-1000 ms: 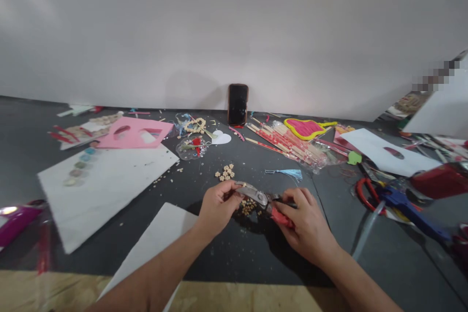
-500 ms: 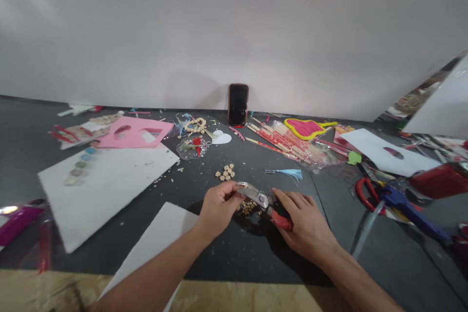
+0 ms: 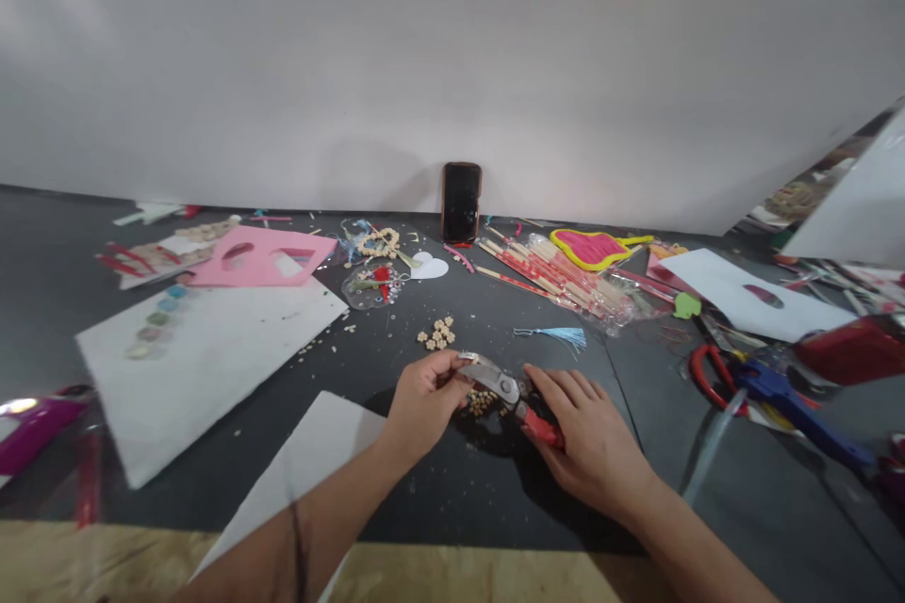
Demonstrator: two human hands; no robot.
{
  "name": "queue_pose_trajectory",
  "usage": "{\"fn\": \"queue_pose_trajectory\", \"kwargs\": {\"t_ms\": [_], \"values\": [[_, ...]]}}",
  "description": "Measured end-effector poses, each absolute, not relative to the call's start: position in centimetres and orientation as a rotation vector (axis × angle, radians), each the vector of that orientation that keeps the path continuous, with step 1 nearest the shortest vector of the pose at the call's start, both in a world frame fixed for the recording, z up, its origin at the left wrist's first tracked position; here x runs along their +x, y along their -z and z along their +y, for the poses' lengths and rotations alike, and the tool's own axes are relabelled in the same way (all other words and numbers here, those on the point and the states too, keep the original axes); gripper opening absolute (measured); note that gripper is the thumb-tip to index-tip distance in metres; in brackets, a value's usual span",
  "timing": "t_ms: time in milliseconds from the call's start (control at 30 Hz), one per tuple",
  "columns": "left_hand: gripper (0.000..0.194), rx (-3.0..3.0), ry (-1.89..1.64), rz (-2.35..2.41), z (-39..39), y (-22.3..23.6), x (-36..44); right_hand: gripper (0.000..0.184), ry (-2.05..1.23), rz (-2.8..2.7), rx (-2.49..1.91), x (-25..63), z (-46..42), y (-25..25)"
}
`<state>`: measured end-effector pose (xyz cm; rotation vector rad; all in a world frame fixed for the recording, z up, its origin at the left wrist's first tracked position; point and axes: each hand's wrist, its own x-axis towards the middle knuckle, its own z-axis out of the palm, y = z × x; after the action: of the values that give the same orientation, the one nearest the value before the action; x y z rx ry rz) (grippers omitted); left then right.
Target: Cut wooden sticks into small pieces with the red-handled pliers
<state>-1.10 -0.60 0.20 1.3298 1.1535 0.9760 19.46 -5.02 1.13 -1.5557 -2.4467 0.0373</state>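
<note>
My right hand (image 3: 590,433) is closed around the red handles of the pruning shears (image 3: 503,385), with its fingers laid along the upper handle. The metal blades point left, toward my left hand (image 3: 426,403). Thumb and forefinger of that hand are pinched together at the blade tip; whatever they hold is too small to make out. Beneath the shears lies a heap of small beads (image 3: 482,401), partly covered by the tool and my fingers. Just beyond the left hand sits a cluster of pale flower-shaped wooden pieces (image 3: 436,334).
A phone (image 3: 461,202) leans on the white partition. Printed sticks (image 3: 541,271), a light-blue tassel (image 3: 558,336) and a pink-and-yellow fan shape (image 3: 592,249) lie to the right, near a blue glue gun (image 3: 798,410). White boards (image 3: 212,367) and pink cut-out card (image 3: 265,254) are left.
The fingers of my right hand have straightened and spread along the shears' handle. My left hand keeps its pinch at the blade tip, almost still.
</note>
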Motion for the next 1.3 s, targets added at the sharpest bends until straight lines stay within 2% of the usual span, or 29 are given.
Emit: {"fn": "queue_pose_trajectory", "kwargs": {"t_ms": [300, 667, 1300], "values": [[0.016, 1.355, -0.974, 1.128, -0.70, -0.19, -1.17, 0.048, -0.109, -2.438, -1.532, 19.66, -4.91, -1.05], [0.019, 1.379, -0.916, 1.155, -0.91, -0.24, -1.28, 0.032, -0.150, -2.374, -1.603, 19.27, -5.47, -0.92], [0.015, 1.424, -0.935, 1.155, -0.58, -0.61, -1.45, 0.050, -0.092, -2.407, -1.613, 19.31, -5.02, -0.72]]}}
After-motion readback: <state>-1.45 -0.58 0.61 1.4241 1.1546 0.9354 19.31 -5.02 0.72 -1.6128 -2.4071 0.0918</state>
